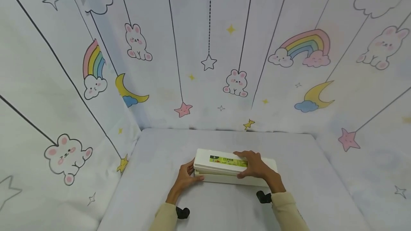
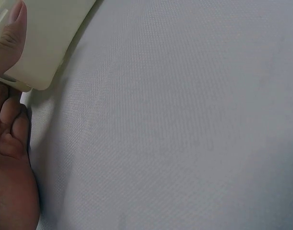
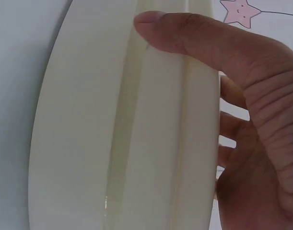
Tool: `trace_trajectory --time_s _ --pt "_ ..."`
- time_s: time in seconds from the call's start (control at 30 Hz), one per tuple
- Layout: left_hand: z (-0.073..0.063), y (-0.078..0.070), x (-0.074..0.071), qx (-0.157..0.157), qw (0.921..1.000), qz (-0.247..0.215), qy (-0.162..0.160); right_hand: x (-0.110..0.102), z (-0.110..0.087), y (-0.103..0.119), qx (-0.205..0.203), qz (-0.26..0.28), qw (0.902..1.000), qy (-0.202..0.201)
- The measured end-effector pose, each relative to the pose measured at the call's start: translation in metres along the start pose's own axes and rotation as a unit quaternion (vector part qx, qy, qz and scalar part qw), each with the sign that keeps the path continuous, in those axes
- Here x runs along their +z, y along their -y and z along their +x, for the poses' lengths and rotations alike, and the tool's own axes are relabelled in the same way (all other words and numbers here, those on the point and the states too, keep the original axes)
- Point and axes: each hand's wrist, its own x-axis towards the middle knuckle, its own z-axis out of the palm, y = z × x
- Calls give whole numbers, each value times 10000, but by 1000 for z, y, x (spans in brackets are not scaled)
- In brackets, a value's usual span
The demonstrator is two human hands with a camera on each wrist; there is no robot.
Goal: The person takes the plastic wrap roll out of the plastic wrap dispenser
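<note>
A long cream plastic box (image 1: 221,178) lies crosswise on the table, topped by a lid (image 1: 203,157) with a green and yellow label (image 1: 228,160). The lid sits askew, and a gap shows along the front under it. My left hand (image 1: 185,176) holds the box's left end, thumb on the front face and fingers behind the corner. My right hand (image 1: 257,166) grips the lid right of the label, with its thumb on the front edge and its fingers over the top. In the right wrist view, the right thumb (image 3: 170,32) presses the lid's edge above the box wall (image 3: 69,134).
The box rests on a white cloth-covered table (image 1: 160,145). Behind it and at both sides hang white curtains (image 1: 205,92) printed with rabbits, stars and rainbows. Black wrist-camera pieces (image 1: 183,212) sit beside each sleeve, close over the table.
</note>
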Motion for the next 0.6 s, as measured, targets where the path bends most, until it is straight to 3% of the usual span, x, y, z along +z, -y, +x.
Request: trace_trajectory --time_s 0.2,0.37,0.6 --pt "-1 0 0 -43 10000 -2 8 1 -3 -3 -144 -112 9995 -270" --pt "-3 0 1 186 9998 122 23 0 -8 -3 -247 -226 9982 -490" --pt "-1 3 0 335 9993 -153 19 -5 -10 2 94 -578 9961 -666"
